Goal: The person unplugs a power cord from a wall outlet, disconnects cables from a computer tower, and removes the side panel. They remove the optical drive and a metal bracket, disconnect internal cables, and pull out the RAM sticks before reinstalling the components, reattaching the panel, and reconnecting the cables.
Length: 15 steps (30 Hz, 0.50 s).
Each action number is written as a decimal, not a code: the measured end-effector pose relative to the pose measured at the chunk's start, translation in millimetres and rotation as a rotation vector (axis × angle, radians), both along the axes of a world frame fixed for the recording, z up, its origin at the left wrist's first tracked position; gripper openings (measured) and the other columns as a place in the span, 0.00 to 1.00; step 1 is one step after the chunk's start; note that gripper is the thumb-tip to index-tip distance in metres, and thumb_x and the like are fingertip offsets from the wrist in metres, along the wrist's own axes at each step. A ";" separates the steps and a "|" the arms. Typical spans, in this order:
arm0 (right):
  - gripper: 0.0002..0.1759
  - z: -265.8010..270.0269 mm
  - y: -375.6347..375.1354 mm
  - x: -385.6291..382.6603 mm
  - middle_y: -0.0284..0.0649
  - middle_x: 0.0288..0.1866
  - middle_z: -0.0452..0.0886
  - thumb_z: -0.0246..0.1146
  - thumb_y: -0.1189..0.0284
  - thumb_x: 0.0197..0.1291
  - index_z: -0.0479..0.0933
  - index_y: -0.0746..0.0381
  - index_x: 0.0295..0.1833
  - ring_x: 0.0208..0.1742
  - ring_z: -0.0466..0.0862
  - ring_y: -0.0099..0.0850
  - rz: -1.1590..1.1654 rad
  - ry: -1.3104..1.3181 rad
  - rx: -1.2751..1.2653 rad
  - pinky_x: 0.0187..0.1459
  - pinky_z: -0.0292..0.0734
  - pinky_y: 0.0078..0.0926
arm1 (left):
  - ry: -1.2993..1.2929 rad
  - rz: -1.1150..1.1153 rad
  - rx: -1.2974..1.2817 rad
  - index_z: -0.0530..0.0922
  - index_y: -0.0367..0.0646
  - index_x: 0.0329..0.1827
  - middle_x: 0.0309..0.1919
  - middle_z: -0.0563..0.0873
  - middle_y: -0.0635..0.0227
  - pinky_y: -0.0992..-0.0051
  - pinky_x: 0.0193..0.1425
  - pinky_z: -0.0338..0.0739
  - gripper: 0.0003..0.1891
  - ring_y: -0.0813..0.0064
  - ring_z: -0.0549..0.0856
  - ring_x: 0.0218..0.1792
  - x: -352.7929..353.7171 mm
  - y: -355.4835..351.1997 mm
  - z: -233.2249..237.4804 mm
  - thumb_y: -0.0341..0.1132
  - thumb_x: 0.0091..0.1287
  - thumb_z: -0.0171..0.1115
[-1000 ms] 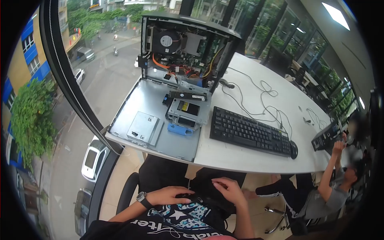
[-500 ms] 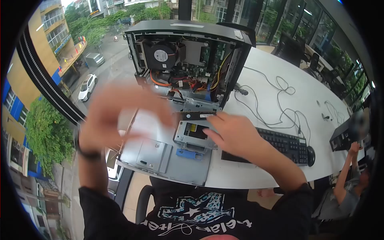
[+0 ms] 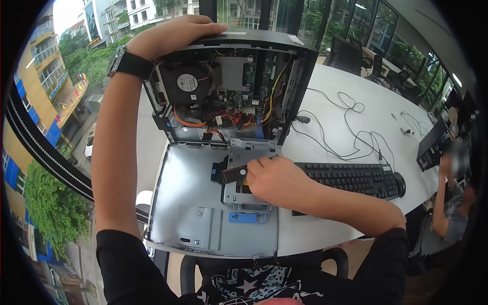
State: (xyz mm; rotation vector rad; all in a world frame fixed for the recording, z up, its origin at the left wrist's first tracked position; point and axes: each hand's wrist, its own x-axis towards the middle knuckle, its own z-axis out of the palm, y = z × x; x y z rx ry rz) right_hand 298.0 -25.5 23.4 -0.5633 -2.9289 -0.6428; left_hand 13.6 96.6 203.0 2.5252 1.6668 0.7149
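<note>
Fingers (image 3: 260,165) of the right hand (image 3: 277,180) pinch one end of a dark memory stick (image 3: 234,174), holding it just above a bare metal drive cage (image 3: 247,151) that lies on the computer's opened side panel (image 3: 188,178). The stick tilts slightly, its free end pointing toward the desk's left edge. The left hand (image 3: 173,33), a black wristwatch (image 3: 131,63) on its wrist, rests palm-down on top of the upright computer case (image 3: 264,39), fingers laid loosely along the top and closed round nothing.

The case stands at the left edge of the white desk (image 3: 315,226), open toward the person, showing a round fan (image 3: 185,84) and a tangle of orange, red and yellow wiring (image 3: 229,114). The grey panel lies flat at the near left corner of the desk, touching the foot of the case, its front reaching past the desk's near edge. A small blue plastic piece (image 3: 246,217) lies on the panel just in front of the cage.

A black keyboard (image 3: 351,178) lies along the near edge, right of the panel, partly covered by the right forearm, with a black mouse (image 3: 400,184) at its right end. Thin cables (image 3: 351,109) loop across the middle of the desk. At the right edge another person (image 3: 452,213) sits beside a second computer (image 3: 432,145).
</note>
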 end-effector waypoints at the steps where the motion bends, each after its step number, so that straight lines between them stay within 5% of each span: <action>1: 0.06 -2.1 -0.1 1.1 0.40 0.36 0.80 0.67 0.75 0.54 0.81 0.66 0.35 0.36 0.85 0.31 0.026 -0.014 -0.001 0.34 0.84 0.29 | 0.020 0.036 -0.016 0.82 0.41 0.66 0.58 0.87 0.61 0.71 0.69 0.73 0.36 0.70 0.85 0.58 4.6 -2.6 3.2 0.66 0.76 0.52; 6: 0.06 19.8 3.3 8.7 0.37 0.32 0.79 0.69 0.75 0.56 0.82 0.67 0.36 0.33 0.85 0.30 0.080 0.103 0.009 0.30 0.83 0.28 | 0.029 0.081 0.073 0.82 0.41 0.66 0.57 0.88 0.61 0.71 0.69 0.72 0.36 0.70 0.85 0.58 3.3 4.1 -1.4 0.66 0.74 0.54; 8: 0.07 46.6 16.6 7.0 0.38 0.29 0.81 0.70 0.74 0.60 0.83 0.68 0.38 0.29 0.85 0.29 0.074 0.393 0.056 0.28 0.81 0.26 | 0.018 0.075 0.055 0.82 0.41 0.66 0.58 0.88 0.61 0.71 0.69 0.73 0.37 0.69 0.85 0.58 5.0 0.2 -0.6 0.66 0.74 0.54; 13: 0.10 75.4 61.4 -13.7 0.50 0.25 0.84 0.67 0.72 0.63 0.80 0.68 0.34 0.26 0.87 0.45 -0.353 1.082 -0.340 0.30 0.82 0.38 | -0.057 0.044 0.013 0.82 0.40 0.65 0.57 0.88 0.60 0.70 0.67 0.75 0.38 0.68 0.86 0.56 6.7 -1.3 -2.4 0.67 0.73 0.55; 15: 0.10 76.3 70.6 -22.4 0.52 0.25 0.85 0.66 0.72 0.64 0.80 0.69 0.34 0.26 0.87 0.48 -0.400 1.048 -0.288 0.32 0.83 0.39 | -0.083 0.081 0.043 0.83 0.39 0.65 0.56 0.88 0.60 0.69 0.66 0.76 0.38 0.68 0.86 0.55 8.3 -4.7 -3.7 0.67 0.72 0.56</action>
